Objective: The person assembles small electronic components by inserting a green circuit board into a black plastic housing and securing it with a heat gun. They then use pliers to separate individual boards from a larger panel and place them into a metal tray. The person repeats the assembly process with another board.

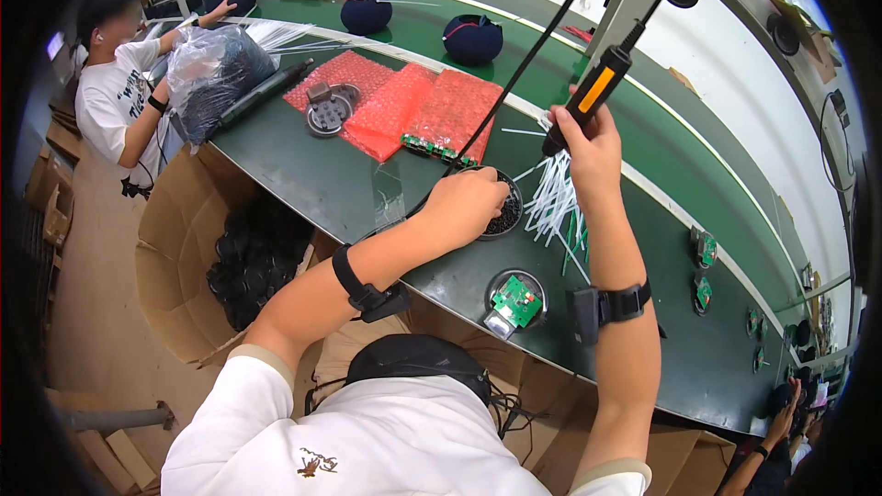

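My right hand (595, 158) is wrapped round a black electric screwdriver (593, 96) with an orange stripe, hanging from a cord and held tip down above the bench. The fingers of my left hand (462, 206) reach into a round dish of small black screws (503, 218). They look pinched together, and whatever is between them is hidden. In front of me on the bench sits a green circuit board (516, 299) in a round dark housing. White cable ties (553, 197) lie in a loose pile under the screwdriver.
Red bubble wrap (372, 108) with boards and a round dark part (331, 110) lies at left. Beyond runs a green conveyor (570, 83) bearing dark blue round bundles (472, 39). A cardboard box (179, 248) of black parts stands at left. A co-worker (115, 92) handles a plastic bag.
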Demonstrator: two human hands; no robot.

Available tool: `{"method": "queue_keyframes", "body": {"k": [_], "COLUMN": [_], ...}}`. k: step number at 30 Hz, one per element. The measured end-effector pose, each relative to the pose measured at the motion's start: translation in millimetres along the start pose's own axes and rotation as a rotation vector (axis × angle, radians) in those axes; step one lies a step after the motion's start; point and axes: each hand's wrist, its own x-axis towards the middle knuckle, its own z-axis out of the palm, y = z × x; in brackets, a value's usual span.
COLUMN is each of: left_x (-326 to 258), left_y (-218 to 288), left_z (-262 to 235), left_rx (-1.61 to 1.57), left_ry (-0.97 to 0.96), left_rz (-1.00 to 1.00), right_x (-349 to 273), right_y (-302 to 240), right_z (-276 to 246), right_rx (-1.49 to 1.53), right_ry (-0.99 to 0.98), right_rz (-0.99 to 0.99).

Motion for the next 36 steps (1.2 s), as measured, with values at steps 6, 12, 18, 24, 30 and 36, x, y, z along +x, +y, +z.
{"method": "queue_keyframes", "body": {"k": [6, 12, 18, 24, 30, 36], "left_x": [1, -2, -1, -4, -40, -68], "left_y": [-5, -13, -7, -6, 29, 44], "left_z": [3, 6, 0, -3, -10, 7], "left_rx": [-0.094, -0.203, -0.195, -0.310, -0.734, -0.851], "left_ry": [0.085, 0.142, 0.169, 0.151, -0.001, -0.025], "left_rz": [-0.038, 0.008, 0.023, 0.008, -0.088, -0.122], "right_x": [-57, -110, -131, -124, -116, -125], "right_y": [-38, -69, -74, -76, -75, -74], "right_z": [-18, -29, -35, -25, -28, -4], "right_rx": [0.093, 0.193, 0.309, 0.418, 0.364, 0.447], "right_ry": [-0.109, -0.066, -0.018, -0.081, -0.125, -0.069], "right_rz": [0.047, 0.102, 0.033, 0.022, 0.010, -0.031]}}
